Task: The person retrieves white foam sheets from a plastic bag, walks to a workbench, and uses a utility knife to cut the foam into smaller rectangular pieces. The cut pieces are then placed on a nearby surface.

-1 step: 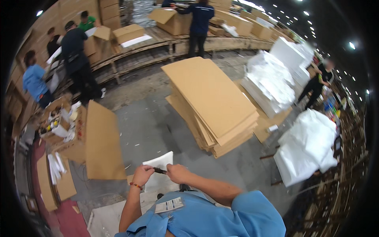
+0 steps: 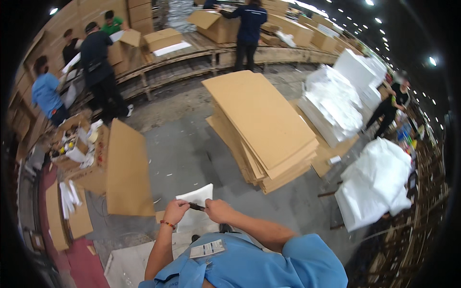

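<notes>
My left hand (image 2: 175,210) and my right hand (image 2: 218,210) meet in front of my chest, each pinching one end of a small dark pen-like tool (image 2: 197,207). A red bracelet sits on my left wrist. Just beyond the hands, a white sheet (image 2: 196,193) lies on the grey floor. My blue shirt (image 2: 259,266) fills the lower edge, with a printed tag (image 2: 207,248) on it.
A tall stack of flat cardboard sheets (image 2: 261,122) lies ahead. A folded cardboard box (image 2: 126,168) stands at the left beside an open carton of small items (image 2: 72,144). White bagged piles (image 2: 374,185) sit right. Several people work along a wooden bench (image 2: 192,60) at the back.
</notes>
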The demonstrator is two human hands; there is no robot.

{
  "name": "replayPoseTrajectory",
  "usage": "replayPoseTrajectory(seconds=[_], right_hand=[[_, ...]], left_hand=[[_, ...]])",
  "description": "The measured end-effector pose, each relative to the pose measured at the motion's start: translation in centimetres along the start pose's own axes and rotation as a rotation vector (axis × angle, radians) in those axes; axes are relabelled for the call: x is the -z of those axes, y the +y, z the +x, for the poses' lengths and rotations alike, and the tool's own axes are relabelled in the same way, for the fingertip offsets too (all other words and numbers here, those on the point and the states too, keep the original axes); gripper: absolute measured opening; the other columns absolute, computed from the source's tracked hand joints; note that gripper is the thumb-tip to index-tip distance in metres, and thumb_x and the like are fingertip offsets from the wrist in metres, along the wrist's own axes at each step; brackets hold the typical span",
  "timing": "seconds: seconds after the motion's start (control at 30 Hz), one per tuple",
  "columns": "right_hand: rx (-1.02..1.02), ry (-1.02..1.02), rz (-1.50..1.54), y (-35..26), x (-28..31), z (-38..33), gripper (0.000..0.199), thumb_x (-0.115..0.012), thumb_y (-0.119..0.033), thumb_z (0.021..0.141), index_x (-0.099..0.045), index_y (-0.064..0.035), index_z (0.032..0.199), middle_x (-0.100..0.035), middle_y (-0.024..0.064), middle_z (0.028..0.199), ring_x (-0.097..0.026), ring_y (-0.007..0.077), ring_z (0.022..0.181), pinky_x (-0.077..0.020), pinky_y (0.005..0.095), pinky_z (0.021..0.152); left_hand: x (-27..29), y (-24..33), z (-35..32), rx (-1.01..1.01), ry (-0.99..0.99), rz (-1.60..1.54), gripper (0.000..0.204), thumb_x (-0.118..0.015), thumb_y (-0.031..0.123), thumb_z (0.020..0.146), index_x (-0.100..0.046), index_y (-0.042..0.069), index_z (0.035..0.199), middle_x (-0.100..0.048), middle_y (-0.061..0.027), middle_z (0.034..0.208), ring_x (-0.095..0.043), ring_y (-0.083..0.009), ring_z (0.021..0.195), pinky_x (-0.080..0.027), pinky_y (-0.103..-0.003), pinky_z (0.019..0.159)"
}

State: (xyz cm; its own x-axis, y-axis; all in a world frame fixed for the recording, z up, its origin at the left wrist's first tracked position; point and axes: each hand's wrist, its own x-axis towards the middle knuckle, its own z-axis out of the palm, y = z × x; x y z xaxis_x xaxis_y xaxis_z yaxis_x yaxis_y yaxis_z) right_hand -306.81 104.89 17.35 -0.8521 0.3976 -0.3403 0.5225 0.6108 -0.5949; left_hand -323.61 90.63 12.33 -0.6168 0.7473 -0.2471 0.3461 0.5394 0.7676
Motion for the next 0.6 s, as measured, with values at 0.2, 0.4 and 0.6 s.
replayPoseTrajectory(seconds=[0.2,0.4,0.6], right_hand=[[0.054,0.036,0.036,0.3,-0.1,2.2,0.022,-0.059,-0.022,0.087,-0.06,-0.0004,0.093,-0.066,0.0231,0.084,-0.064,0.0427,0.082,-0.0488,0.0514,0.074],[0.034,0.003,-0.05,-0.1,0.1,3.2,0.023,-0.059,-0.023,0.086,-0.062,-0.0019,0.096,-0.067,0.0238,0.086,-0.063,0.0435,0.085,-0.0498,0.0504,0.078],[0.093,0.016,-0.104,-0.5,0.2,3.7,0.025,-0.058,-0.024,0.087,-0.064,-0.0014,0.096,-0.067,0.0239,0.088,-0.063,0.044,0.085,-0.0495,0.0519,0.08]], left_hand=[[0.2,0.1,1.0,-0.041,0.066,0.049,0.027,-0.066,0.03,0.078,-0.074,0.006,0.089,-0.067,-0.0193,0.089,-0.063,-0.0353,0.091,-0.05,-0.042,0.081],[-0.1,-0.7,1.7,-0.055,0.084,0.093,0.024,-0.063,0.028,0.079,-0.073,0.007,0.085,-0.066,-0.0184,0.09,-0.062,-0.0347,0.089,-0.05,-0.044,0.08],[-1.5,0.0,2.3,-0.056,0.219,0.242,0.018,-0.061,0.022,0.079,-0.069,0.007,0.075,-0.064,-0.0178,0.09,-0.062,-0.0365,0.086,-0.05,-0.044,0.079]])
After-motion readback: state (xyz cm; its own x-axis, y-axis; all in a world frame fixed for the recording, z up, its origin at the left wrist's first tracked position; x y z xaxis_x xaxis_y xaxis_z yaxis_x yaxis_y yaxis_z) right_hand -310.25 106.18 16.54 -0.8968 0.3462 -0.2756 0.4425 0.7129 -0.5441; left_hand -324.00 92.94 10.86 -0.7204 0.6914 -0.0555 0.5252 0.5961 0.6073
